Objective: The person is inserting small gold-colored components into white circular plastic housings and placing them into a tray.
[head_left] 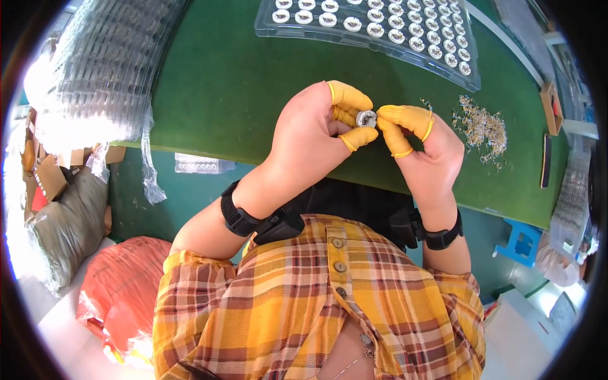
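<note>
Between the yellow-cotted thumb and fingers of my left hand (310,123) sits a small round white part (366,118) with a dark middle, held up above the green table. My right hand (424,136), also in yellow finger cots, meets it from the right. Its thumb and forefinger are pinched together at the part's face; whatever they grip is too small to make out. Beyond my hands lies a clear plastic tray (304,30) with rows of similar round parts. A loose pile of tiny wired components (481,130) lies to the right of my right hand.
A tall stack of clear plastic trays (107,69) stands at the left of the green table (215,82). A dark strip (546,161) and a small brown wooden block (551,107) lie near the right edge. A red bag (123,285) is low on the left.
</note>
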The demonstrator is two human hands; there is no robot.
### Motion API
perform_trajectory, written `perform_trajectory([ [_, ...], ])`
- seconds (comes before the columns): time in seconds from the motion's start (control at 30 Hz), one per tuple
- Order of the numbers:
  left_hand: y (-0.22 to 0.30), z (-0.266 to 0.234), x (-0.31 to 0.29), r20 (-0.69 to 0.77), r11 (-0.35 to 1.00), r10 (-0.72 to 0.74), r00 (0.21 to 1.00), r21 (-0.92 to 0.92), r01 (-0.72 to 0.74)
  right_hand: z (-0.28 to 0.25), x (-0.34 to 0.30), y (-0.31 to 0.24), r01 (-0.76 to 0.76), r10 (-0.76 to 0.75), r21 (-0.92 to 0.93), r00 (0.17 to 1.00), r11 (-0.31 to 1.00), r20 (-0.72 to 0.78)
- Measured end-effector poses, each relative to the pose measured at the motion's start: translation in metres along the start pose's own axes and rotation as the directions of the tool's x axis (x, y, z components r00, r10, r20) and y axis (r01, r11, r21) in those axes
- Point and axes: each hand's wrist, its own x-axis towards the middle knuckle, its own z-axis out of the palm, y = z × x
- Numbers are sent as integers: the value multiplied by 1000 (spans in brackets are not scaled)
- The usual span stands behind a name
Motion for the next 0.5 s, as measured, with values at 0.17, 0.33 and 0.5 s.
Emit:
perform_trajectory([
  [0.17,-4,6,1,-40,990,125,991,73,-122,-5,3,2,75,-74,-20,996,997,39],
  [0.33,11,1,-5,95,904,195,976,370,-217,-12,0,-6,-141,133,82,987,987,95],
  [0.5,8,-14,-11,248,917,15,969,382,-112,-31,7,12,-509,361,245,809,825,464],
])
